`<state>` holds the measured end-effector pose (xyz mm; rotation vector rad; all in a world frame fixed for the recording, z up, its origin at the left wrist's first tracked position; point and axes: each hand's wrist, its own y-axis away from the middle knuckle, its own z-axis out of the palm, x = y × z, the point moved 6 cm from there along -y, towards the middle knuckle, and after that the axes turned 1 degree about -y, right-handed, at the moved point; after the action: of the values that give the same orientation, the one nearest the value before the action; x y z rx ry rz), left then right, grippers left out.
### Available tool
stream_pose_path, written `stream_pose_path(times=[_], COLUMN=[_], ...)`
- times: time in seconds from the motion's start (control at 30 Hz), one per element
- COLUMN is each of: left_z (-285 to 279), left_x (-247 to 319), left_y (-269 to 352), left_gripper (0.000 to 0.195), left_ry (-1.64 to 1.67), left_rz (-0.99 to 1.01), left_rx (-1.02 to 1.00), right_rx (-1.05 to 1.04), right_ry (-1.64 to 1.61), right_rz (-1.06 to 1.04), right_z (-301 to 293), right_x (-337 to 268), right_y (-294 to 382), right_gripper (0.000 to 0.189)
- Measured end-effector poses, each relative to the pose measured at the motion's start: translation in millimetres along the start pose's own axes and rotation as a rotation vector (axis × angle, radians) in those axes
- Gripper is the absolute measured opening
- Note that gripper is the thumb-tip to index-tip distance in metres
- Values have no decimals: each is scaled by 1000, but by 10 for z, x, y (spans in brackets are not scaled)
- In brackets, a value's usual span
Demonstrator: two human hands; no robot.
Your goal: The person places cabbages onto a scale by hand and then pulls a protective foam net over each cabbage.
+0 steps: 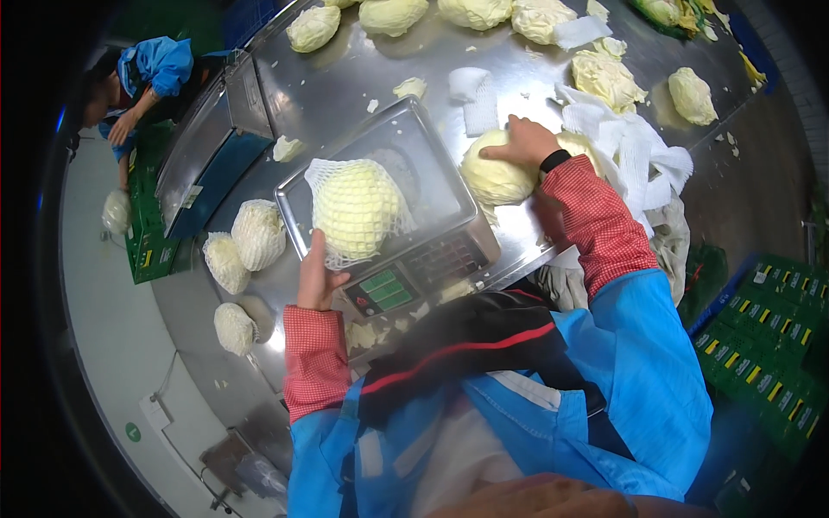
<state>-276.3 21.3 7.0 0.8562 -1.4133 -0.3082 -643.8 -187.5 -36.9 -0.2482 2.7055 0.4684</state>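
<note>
A pale cabbage in a white foam net [356, 207] sits on the steel pan of a digital scale [440, 194]. My left hand [315, 278] is at the pan's near left edge, beside the netted cabbage, its thumb apart from the fingers. Whether it touches the net is unclear. My right hand [526, 141] grips a bare cabbage [495, 171] from above, just right of the scale. Another bare cabbage [581, 150] lies partly hidden behind my right wrist. A white foam net sleeve [478, 100] lies beyond the gripped cabbage.
Several netted cabbages [258, 234] stand left of the scale, near a steel box [214, 142]. More bare cabbages [393, 14] line the table's far side. Loose foam nets [631, 152] are heaped at right. A co-worker [146, 78] bends over a green crate [150, 213]; green crates [761, 343] stand at right.
</note>
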Motion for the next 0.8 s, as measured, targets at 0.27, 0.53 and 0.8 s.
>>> stream_pose_path(times=[0.27,0.53,0.8], left_z=[-19,478,871], left_x=[539,878,942], left_y=[474,721,786], left_gripper=[39,33,29], left_ry=[-722,-736,-743], left_rz=[753,1176,1263], left_rx=[529,573,399], right_rx=[83,-44,321], right_ry=[-289,-883,-491], right_rz=[-205,-5,-483], right_z=[-8,-544,-231], right_x=[21,-605,-736], right_y=[232,468,-30], right_gripper=[75,60,28])
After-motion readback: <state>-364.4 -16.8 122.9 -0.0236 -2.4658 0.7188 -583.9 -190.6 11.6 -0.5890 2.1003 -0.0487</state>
